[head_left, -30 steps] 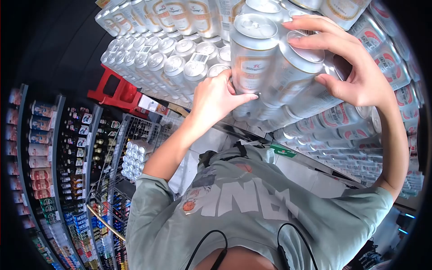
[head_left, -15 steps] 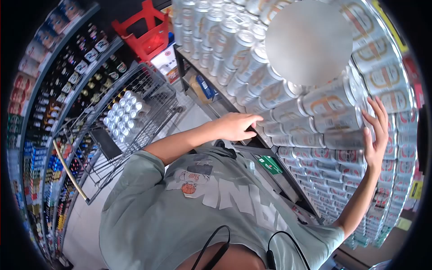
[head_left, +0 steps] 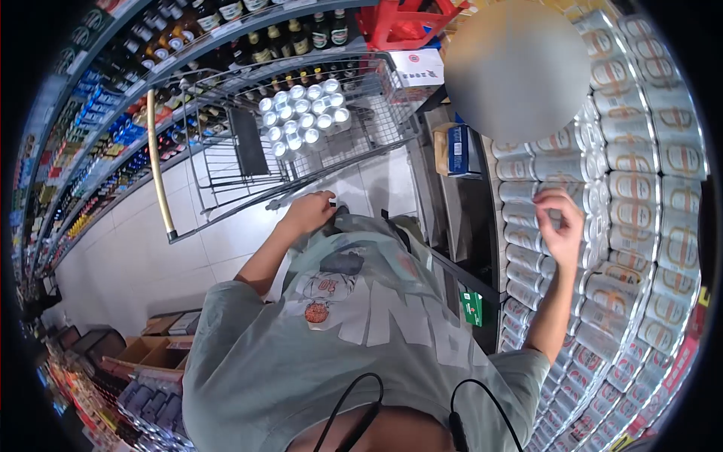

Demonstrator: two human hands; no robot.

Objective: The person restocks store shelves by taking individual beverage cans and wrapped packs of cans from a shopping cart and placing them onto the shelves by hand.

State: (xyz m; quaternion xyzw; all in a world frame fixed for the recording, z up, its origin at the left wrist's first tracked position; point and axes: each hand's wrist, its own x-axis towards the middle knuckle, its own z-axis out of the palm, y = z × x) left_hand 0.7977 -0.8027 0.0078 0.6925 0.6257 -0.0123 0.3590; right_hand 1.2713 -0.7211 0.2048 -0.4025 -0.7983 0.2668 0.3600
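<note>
My left hand (head_left: pixel 308 212) hangs in front of my shirt, beside the near side of a wire shopping cart (head_left: pixel 294 183). Its fingers are slightly bent and apart, with nothing visible in them. A block of silver cans (head_left: pixel 292 120) stands upright in the cart. My right hand (head_left: pixel 561 228) is raised by the stacked silver cans (head_left: pixel 520 193) on my right. Its fingers curl loosely, the thumb apart from them, and no object shows between them. Whether its fingertips touch a can, I cannot tell.
Shelves of bottles (head_left: pixel 275 44) run behind the cart. A red plastic stool (head_left: pixel 407 24) and a white box (head_left: pixel 419 68) stand past its far end. A blue box (head_left: pixel 459 149) sits on the rack under the cans. Cardboard boxes (head_left: pixel 147 350) are at lower left.
My view has turned left, bringing the cart nearer the middle. My right hand has come off the can stack and its fingers have curled. My left hand has left the rack's edge.
</note>
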